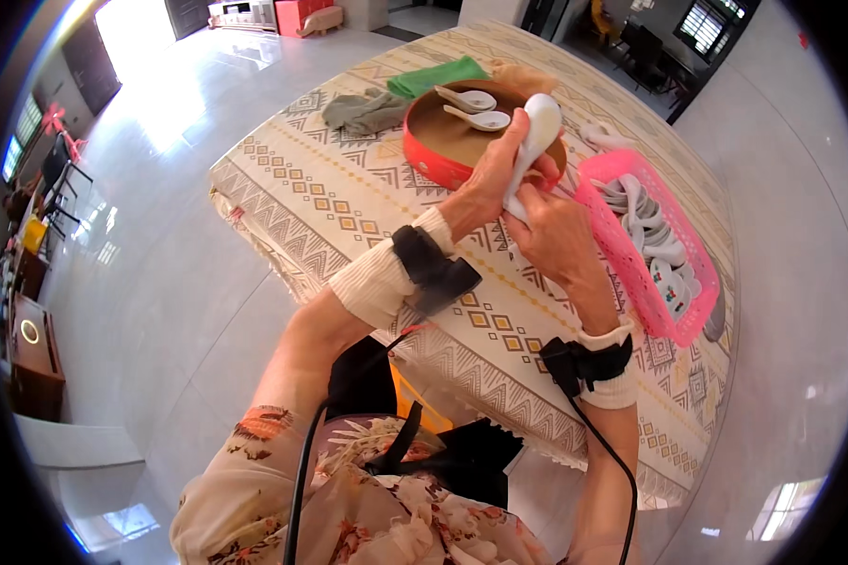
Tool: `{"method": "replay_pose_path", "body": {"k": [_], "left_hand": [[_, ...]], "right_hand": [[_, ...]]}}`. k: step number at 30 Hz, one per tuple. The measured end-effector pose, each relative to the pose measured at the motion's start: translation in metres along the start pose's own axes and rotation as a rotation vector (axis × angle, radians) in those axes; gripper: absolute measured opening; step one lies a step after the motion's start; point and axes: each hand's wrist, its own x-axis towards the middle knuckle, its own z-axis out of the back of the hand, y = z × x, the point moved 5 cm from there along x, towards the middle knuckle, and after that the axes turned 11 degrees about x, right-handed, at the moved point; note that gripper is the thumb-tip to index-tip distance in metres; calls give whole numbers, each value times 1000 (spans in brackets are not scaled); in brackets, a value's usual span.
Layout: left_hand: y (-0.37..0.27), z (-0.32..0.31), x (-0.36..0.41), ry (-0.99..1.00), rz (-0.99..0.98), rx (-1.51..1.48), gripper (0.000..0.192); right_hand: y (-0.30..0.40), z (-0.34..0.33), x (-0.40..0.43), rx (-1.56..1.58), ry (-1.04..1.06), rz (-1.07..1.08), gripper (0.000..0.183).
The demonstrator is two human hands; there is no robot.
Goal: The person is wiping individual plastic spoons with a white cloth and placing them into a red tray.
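A white ceramic soup spoon [543, 119] is raised in front of me, its rounded bowl pointing away. My left hand [491, 173] grips it along the neck. Lower down, my right hand [557, 232] is closed around the handle end, where something white shows at the fingers; whether that is cloth or handle I cannot tell. Behind my hands sits a round red tray [431, 164] with a brown inside. Two white spoons, one farther [475, 100] and one nearer [487, 121], lie in it. To the right, a pink plastic basket [618, 265] holds many white spoons [650, 222], some with printed decoration.
A patterned tablecloth [367, 191] covers the table. Past the tray lie a green cloth [438, 76], a grey cloth [367, 111] and a crumpled tan item [526, 74]. Black cables [611, 455] run from my wrist straps. A dark object [715, 311] lies beside the basket.
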Motion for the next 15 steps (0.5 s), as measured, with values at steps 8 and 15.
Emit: {"method": "replay_pose_path", "body": {"k": [8,15], "left_hand": [[1,13,-6,-29,63,93,61],[-3,12,-5,-87,84,137,50]], "right_hand": [[10,-5,0,49,99,20,18],[1,-6,-5,83,185,-25,19]]}}
